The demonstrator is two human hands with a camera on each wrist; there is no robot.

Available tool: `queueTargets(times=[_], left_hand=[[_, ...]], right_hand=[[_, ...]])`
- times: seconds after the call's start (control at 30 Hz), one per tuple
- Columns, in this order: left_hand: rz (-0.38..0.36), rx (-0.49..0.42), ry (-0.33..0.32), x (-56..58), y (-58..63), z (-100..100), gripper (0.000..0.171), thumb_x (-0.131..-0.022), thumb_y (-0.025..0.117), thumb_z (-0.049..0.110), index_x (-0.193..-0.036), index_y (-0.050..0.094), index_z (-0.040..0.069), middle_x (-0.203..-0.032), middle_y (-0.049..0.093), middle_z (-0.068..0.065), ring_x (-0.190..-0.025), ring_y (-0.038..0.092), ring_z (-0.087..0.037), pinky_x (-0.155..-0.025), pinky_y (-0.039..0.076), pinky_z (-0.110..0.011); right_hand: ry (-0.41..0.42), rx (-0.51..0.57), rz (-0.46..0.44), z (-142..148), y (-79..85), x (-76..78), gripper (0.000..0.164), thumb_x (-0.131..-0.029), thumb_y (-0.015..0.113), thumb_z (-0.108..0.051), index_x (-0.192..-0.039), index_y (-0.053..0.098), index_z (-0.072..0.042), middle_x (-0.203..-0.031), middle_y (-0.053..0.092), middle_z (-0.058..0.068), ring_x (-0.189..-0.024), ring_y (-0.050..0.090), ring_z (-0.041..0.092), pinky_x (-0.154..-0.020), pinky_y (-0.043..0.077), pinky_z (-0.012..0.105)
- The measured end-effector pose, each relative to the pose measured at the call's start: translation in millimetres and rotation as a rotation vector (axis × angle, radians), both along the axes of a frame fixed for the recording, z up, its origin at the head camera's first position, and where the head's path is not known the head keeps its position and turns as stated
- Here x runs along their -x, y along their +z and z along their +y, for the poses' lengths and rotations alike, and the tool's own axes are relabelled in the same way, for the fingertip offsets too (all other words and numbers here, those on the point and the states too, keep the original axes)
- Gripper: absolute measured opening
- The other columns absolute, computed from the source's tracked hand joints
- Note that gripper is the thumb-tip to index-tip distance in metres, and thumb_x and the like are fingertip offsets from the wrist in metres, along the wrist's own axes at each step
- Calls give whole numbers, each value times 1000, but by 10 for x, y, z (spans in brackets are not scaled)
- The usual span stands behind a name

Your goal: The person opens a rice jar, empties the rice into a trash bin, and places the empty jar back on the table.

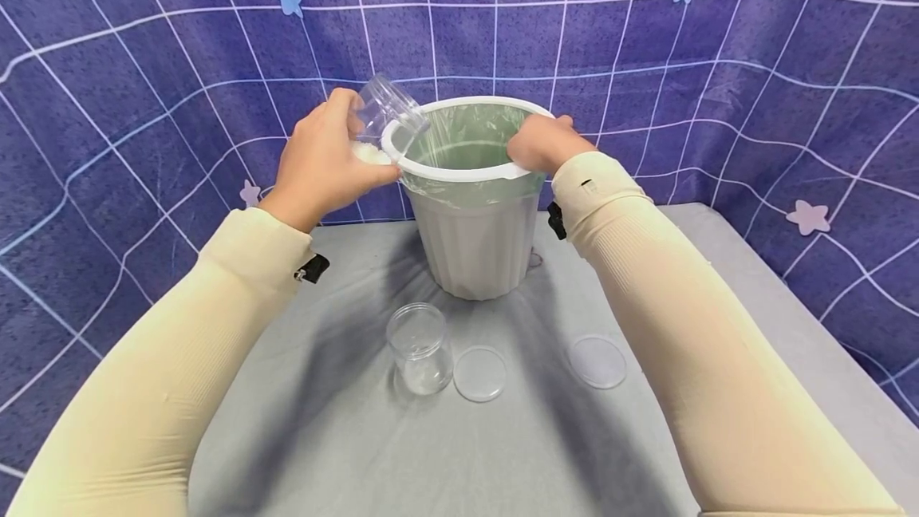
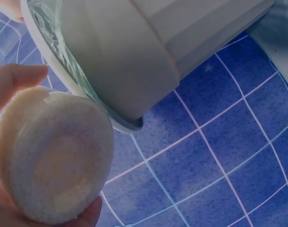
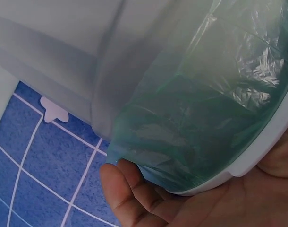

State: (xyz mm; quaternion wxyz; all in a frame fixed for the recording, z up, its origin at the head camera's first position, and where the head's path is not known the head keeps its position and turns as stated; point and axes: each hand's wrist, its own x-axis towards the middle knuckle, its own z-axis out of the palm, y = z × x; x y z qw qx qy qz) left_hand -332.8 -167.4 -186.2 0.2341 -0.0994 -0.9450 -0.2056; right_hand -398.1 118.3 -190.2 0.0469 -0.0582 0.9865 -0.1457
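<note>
My left hand (image 1: 319, 158) grips a clear plastic jar (image 1: 388, 106), tipped with its mouth over the left side of a bin's white rim. White grainy stuff (image 1: 369, 152) lies along the jar's lower side; in the left wrist view it covers the jar's base (image 2: 63, 161). The grey-white ribbed trash bin (image 1: 474, 242) stands upright, lined with a thin green bag (image 3: 182, 127) folded over its edge. My right hand (image 1: 542, 142) holds the bin's right rim, fingers curled at the bag's edge in the right wrist view. The bin's bottom inside is hidden.
A second clear jar (image 1: 422, 353) stands lidless on the grey cloth-covered table (image 1: 345, 437) in front of the bin. Beside it lies a round clear lid (image 1: 479, 374), with another lid (image 1: 598, 361) farther right. A purple grid-patterned curtain (image 1: 495, 38) hangs behind.
</note>
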Motion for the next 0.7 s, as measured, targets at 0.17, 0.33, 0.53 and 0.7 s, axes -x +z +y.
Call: queueTargets(times=[0.17,0.33,0.53,0.7], left_hand=[[-2,19,19,1,65,34,81,-71,84,46,-137,48,15,-126,62,-8,-111,60,-32,-87,48,-51],[7,47,31,35,119,39,79,-72,82,43,-137,47,14,-125,61,-8,-109,59,-33,-86,47,-52],[19,58,15,87,177,69,83,-72,82,38,-142,45,14,-128,60,-9,-111,58,-34,-92,47,-53],[30,88,30,122,202,91,82,-71,80,36,-141,45,13,-124,59,-10,-107,57,-35,-89,46,-53]], right_hand=[[-5,-6,-5,-13,20,-4,31,-99,37,-25,-102,62,-7,-134,59,14,-128,34,38,-117,23,49],[11,-26,-15,-22,24,-9,32,-100,35,-25,-101,62,-7,-138,59,14,-129,36,37,-119,19,50],[-4,-1,-10,-9,25,-28,31,-99,36,-24,-102,63,-7,-138,59,14,-129,35,37,-119,20,50],[-26,38,-29,3,11,-29,34,-99,37,-25,-107,63,-6,-141,56,14,-136,29,39,-120,23,49]])
